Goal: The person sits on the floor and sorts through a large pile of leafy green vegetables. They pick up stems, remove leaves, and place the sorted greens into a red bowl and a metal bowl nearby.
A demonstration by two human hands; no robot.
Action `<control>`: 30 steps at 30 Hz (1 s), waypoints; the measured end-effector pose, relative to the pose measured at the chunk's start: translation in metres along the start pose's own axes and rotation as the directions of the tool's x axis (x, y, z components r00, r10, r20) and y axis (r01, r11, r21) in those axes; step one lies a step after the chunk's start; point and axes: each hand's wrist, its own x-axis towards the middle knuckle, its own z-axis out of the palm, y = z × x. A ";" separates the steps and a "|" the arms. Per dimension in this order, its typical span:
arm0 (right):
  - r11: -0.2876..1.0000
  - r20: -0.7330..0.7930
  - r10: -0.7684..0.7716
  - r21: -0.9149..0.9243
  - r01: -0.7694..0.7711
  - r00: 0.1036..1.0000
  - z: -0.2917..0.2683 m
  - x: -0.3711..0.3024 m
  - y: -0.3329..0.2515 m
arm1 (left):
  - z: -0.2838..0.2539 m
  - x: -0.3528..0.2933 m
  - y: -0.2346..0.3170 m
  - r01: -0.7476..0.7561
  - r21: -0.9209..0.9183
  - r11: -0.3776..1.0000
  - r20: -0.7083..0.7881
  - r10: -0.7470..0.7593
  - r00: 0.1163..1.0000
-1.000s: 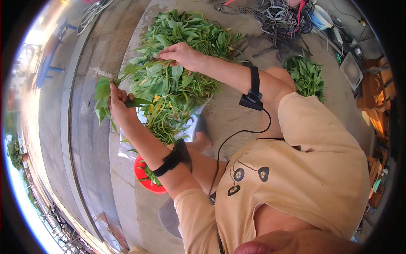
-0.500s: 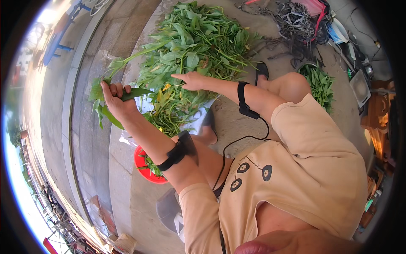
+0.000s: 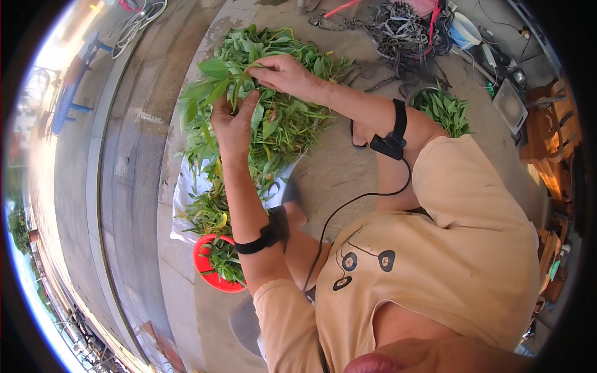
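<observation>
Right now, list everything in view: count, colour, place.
Large leafy heap: one, green, top centre
Raised leafy stems: uncountable, green, at the hands
Crinkled white sheet: one, white, under leaves
Round red tub: one, red, beside left arm
Small leafy bunch: one, green, upper right
Tangled strap pile: one, dark grey, top right
Round bucket: one, blue and white, top right
Shallow rectangular tray: one, greyish, right
Wooden furniture: uncountable, brown, right edge
Legged frame: one, blue, upper left
Coiled line: one, whitish, top left
Short-sleeved shirt: one, beige, worn
Strapped armbands: two, black, on the arms
Left hand: one, bare, at the stems
Right hand: one, bare, pinching the stems
</observation>
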 end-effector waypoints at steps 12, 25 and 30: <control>0.991 0.153 -0.128 0.048 0.122 0.980 -0.053 -0.004 0.011 | -0.061 0.008 0.027 -0.077 -0.072 0.994 -0.339 0.049 0.939; 0.840 0.173 -0.422 -0.295 0.455 0.890 -0.049 0.000 0.007 | -0.038 -0.007 0.024 -0.346 0.370 0.862 0.141 0.316 0.938; 0.750 0.196 -0.509 -0.378 0.543 0.838 -0.046 -0.001 0.005 | -0.031 -0.007 0.023 -0.435 0.576 0.692 0.218 0.383 0.898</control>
